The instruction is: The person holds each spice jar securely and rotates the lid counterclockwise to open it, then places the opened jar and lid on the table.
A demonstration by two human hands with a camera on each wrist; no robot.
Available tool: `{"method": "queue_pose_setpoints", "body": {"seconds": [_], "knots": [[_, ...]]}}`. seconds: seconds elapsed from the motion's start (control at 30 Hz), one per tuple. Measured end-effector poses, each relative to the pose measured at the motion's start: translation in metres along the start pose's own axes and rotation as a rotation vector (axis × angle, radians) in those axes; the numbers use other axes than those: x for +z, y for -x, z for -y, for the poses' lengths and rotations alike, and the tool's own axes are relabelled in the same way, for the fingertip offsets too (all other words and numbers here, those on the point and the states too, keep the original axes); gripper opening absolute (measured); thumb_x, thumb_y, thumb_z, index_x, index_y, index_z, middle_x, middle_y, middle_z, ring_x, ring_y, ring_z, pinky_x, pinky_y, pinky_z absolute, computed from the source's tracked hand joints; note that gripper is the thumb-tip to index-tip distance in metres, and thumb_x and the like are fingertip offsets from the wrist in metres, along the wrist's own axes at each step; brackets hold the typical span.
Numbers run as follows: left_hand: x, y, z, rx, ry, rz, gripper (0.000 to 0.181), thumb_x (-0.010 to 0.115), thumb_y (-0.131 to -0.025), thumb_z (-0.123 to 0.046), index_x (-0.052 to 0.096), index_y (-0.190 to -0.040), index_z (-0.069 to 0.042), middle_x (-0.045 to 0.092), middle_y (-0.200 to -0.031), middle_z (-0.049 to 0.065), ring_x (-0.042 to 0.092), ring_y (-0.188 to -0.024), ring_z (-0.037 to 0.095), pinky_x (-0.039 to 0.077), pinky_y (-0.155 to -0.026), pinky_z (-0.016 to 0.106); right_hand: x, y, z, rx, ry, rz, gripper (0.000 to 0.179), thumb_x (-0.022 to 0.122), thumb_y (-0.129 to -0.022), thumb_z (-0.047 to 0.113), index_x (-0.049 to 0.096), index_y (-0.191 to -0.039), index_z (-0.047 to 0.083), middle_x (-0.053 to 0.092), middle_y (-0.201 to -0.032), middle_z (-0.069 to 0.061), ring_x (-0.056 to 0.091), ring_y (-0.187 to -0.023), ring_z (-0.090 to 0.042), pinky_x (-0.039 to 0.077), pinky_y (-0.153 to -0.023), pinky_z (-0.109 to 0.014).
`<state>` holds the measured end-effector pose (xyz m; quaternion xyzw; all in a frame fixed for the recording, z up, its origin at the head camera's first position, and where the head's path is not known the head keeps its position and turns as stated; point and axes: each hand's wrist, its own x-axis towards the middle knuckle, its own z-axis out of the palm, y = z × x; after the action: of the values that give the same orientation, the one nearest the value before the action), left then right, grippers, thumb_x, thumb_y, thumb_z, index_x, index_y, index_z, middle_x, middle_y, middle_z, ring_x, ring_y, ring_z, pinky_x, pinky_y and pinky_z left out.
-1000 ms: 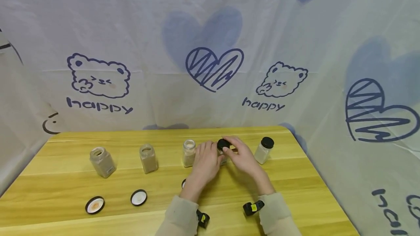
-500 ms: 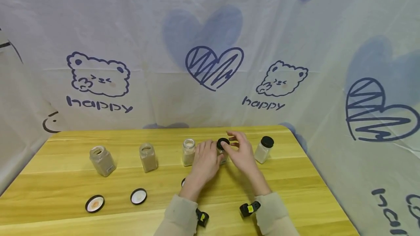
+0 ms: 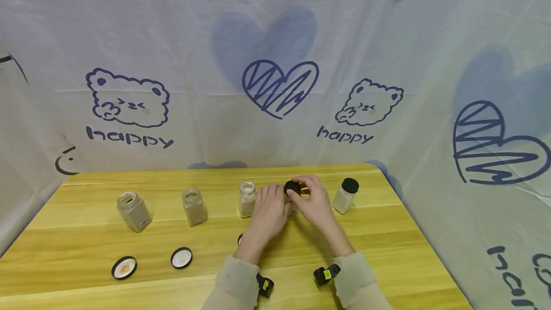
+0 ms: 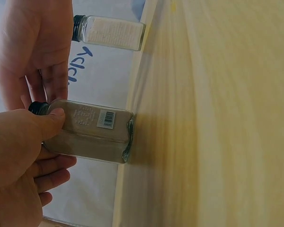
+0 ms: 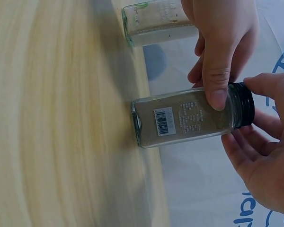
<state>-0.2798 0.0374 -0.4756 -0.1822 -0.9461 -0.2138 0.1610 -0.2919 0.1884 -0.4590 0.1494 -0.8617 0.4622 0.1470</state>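
Note:
Both hands are at a square glass spice jar [image 5: 175, 120] filled with brown powder, upright on the table with a barcode label on its side. My left hand [image 3: 270, 212] grips its body, thumb along the glass near the neck [image 4: 57, 116]. My right hand [image 3: 317, 202] pinches the black lid [image 5: 245, 105], which sits on the jar's mouth, between thumb and fingers. Close to the left of the left hand stands an uncapped jar [image 3: 247, 202] of pale powder. To the right of the right hand is a jar [image 3: 344, 200] with its black lid on.
Two more uncapped jars, one at far left [image 3: 134, 214] and one nearer the middle [image 3: 195, 209], stand on the wooden table [image 3: 150, 295]. Loose lids [image 3: 124, 268] lie inside-up in front; one lid [image 3: 240, 239] is partly hidden by the left forearm. A printed cloth [image 3: 198, 51] hangs behind.
The right hand's fingers spread away from the lid half a second ago and have come back around it. The left hand has stayed on the jar.

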Motion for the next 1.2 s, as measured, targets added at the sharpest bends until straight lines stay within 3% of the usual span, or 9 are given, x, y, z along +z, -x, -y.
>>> {"method": "queue_pose_setpoints", "body": {"seconds": [0.3,0.57,0.87,1.2], "knots": [[-0.0007,-0.0011,-0.0003,-0.024,0.010,0.037,0.045,0.070,-0.101,-0.028,0.059,-0.133,0.002,0.060,-0.124,0.014,0.052,-0.120,0.033,0.040,-0.109,0.048,-0.0025,-0.0002,0.0000,-0.052,0.023,0.045,0.035,0.070,-0.097,0.004,0.069,-0.132,0.001,0.064,-0.134,-0.015,0.062,-0.122,-0.034,0.056,-0.097,-0.050],[-0.0008,-0.0006,-0.0008,-0.012,-0.021,0.016,0.046,0.072,-0.100,-0.027,0.060,-0.132,0.003,0.060,-0.123,0.015,0.053,-0.119,0.033,0.041,-0.107,0.048,-0.0033,0.0002,0.0032,-0.062,0.017,0.069,0.043,0.070,-0.098,0.006,0.063,-0.140,0.004,0.059,-0.144,-0.016,0.061,-0.126,-0.035,0.055,-0.099,-0.051],[0.0000,-0.0008,-0.0003,-0.010,-0.042,0.015,0.046,0.073,-0.099,-0.026,0.060,-0.133,0.003,0.060,-0.125,0.015,0.053,-0.122,0.034,0.041,-0.109,0.049,-0.0001,0.0001,0.0040,0.015,-0.004,-0.019,0.044,0.081,-0.090,0.009,0.066,-0.132,0.003,0.059,-0.131,-0.016,0.061,-0.115,-0.033,0.056,-0.098,-0.048],[-0.0012,-0.0012,-0.0012,-0.008,-0.044,0.011,0.044,0.072,-0.100,-0.028,0.060,-0.131,0.001,0.061,-0.121,0.015,0.054,-0.119,0.034,0.042,-0.107,0.049,-0.0014,0.0009,0.0048,-0.017,0.020,0.003,0.038,0.080,-0.092,0.008,0.069,-0.128,0.000,0.061,-0.126,-0.016,0.063,-0.115,-0.033,0.057,-0.097,-0.047]]}}
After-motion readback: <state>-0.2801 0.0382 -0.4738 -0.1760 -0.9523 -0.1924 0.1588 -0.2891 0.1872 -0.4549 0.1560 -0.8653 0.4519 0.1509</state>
